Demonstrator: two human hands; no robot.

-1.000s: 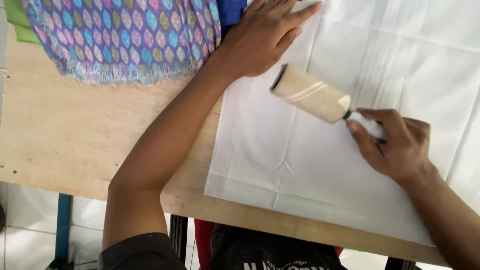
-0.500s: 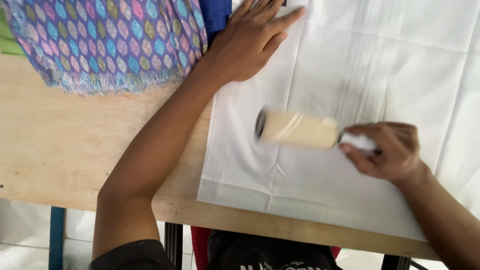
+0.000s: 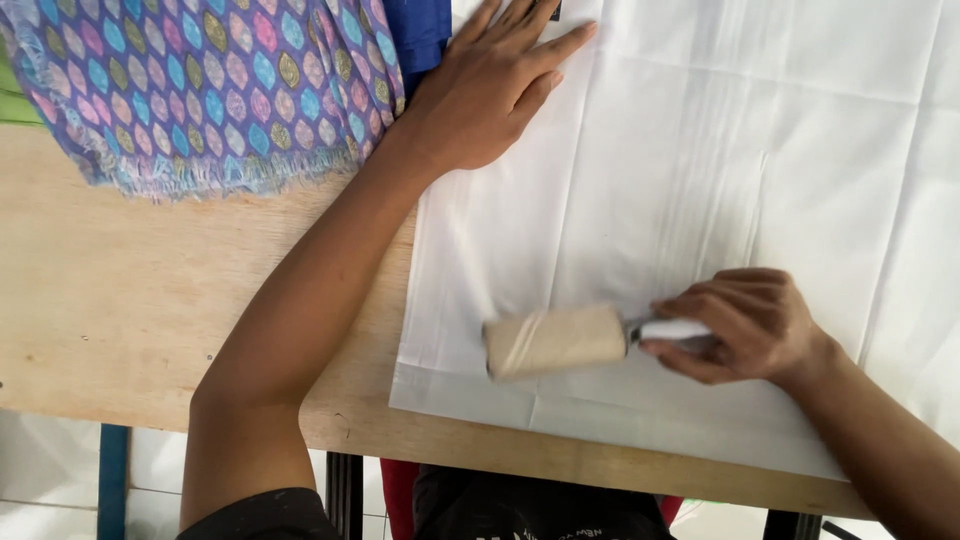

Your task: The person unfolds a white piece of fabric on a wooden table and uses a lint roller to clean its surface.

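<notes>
Head view: white cloth (image 3: pixel 700 200) lies flat across the right and centre of the frame on a wooden table (image 3: pixel 130 310), its near hem running close to the table's front edge at the bottom. Right hand (image 3: pixel 745 325), lower right, is closed in a full wrap round the white handle (image 3: pixel 672 329) of a lint roller (image 3: pixel 555 341); the tan roll lies sideways on the cloth, lower centre, pointing towards frame left, slightly blurred. Left hand (image 3: pixel 490 85), top centre, is spread wide, palm down on the cloth near its upper left edge, gripping nothing, only pressing. Patterned purple fabric (image 3: pixel 200 90) with a frayed edge fills the upper left; a blue fabric (image 3: pixel 415 35) strip sits between it and the left hand, and a green cloth (image 3: pixel 20 95) edge shows at far left. Judgement on technique: rolling goes best with the roll axis kept level so the whole width touches, light even pressure, straight overlapping passes, and the flat hand holding the cloth taut so it does not ruck up; near the hem, ease off so the sticky roll does not lift the edge
</notes>
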